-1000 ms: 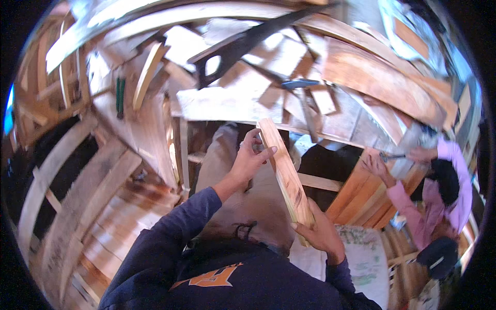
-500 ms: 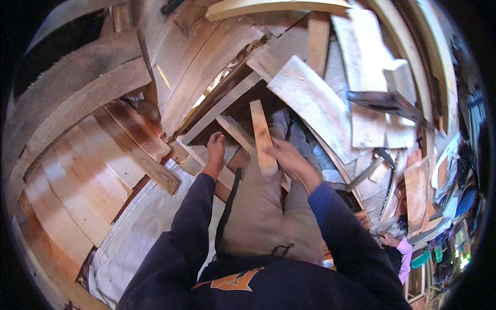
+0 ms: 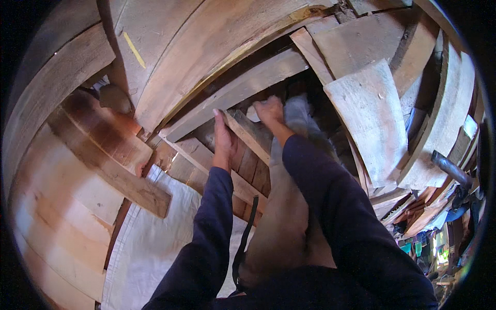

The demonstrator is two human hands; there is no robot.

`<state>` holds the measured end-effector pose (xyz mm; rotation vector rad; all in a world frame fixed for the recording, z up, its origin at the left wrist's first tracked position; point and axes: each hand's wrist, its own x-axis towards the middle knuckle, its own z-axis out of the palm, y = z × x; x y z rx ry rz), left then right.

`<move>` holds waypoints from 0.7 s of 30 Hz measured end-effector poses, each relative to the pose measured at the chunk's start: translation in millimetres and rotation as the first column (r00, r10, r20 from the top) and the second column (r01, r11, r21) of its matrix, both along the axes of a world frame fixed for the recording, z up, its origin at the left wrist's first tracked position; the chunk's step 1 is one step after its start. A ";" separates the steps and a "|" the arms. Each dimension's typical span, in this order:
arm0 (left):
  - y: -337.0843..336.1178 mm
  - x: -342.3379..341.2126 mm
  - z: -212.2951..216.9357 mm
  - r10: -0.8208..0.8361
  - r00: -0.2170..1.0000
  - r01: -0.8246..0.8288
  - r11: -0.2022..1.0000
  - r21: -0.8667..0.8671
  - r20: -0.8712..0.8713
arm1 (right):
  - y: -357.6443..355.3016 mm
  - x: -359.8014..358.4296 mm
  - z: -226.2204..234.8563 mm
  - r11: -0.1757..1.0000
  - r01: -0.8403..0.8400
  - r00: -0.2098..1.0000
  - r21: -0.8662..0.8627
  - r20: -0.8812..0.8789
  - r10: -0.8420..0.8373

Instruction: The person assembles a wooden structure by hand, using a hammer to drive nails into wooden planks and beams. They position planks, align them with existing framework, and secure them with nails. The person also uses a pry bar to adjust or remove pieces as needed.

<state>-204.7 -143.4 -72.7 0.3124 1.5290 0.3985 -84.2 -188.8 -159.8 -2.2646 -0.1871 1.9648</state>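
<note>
My left hand (image 3: 223, 139) is stretched upward with its fingers extended, against the end of a narrow wooden batten (image 3: 248, 137) that slants down toward my leg. To its right, my right hand (image 3: 270, 109) is closed on a piece of wood (image 3: 253, 113). Only a pale end of that piece shows beside the fingers; the rest is hidden. Just beyond both hands runs a longer squared timber (image 3: 237, 95), across the dark gap in the floor.
Wide planks (image 3: 191, 51) lie beyond the timber. A loose pale board (image 3: 369, 121) rests at the right, near a dark tool handle (image 3: 452, 169). A white cloth (image 3: 155, 243) covers boards at lower left, beside a thick plank (image 3: 111, 165).
My right hand has moved away from me and down into the gap with the short wood piece. My left hand has come against the batten. The view has shifted and leaned closer.
</note>
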 end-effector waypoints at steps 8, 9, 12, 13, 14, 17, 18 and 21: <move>-0.4 4.5 -13.2 0.067 0.996 -0.063 0.996 0.060 -0.056 | 17.6 -30.0 -5.5 0.906 0.420 0.902 -0.059 0.134 -0.409; -1.0 3.0 -14.4 0.065 0.996 -0.060 0.995 0.079 -0.062 | 16.4 -28.3 -2.0 0.898 0.431 0.900 -0.088 0.111 -0.421; 1.9 12.3 -6.3 0.050 0.992 -0.041 0.996 0.079 -0.117 | -5.9 -33.7 -20.4 0.912 0.398 0.914 -0.095 -0.047 -0.404; -0.6 4.8 -8.4 -0.012 0.983 0.030 0.995 0.095 -0.182 | -13.6 -41.2 -29.0 0.918 0.386 0.913 -0.093 -0.103 -0.395; -5.4 -5.9 -14.6 -0.070 0.967 0.100 0.989 0.111 -0.247 | -19.5 -50.1 -40.2 0.924 0.374 0.910 -0.084 -0.157 -0.383; 1.0 22.4 -8.3 -0.232 0.893 0.292 0.951 0.104 -0.386 | -52.3 -123.5 -123.8 0.944 0.089 0.982 0.317 0.132 -0.137; 1.3 16.8 -4.5 -0.206 0.885 0.273 0.956 0.107 -0.417 | -32.6 -90.8 -73.6 0.958 0.128 0.989 0.258 0.038 -0.143; 5.1 17.0 3.6 -0.296 0.846 0.378 0.919 0.108 -0.444 | -0.1 -35.6 -7.8 0.974 0.165 0.983 0.152 -0.106 -0.150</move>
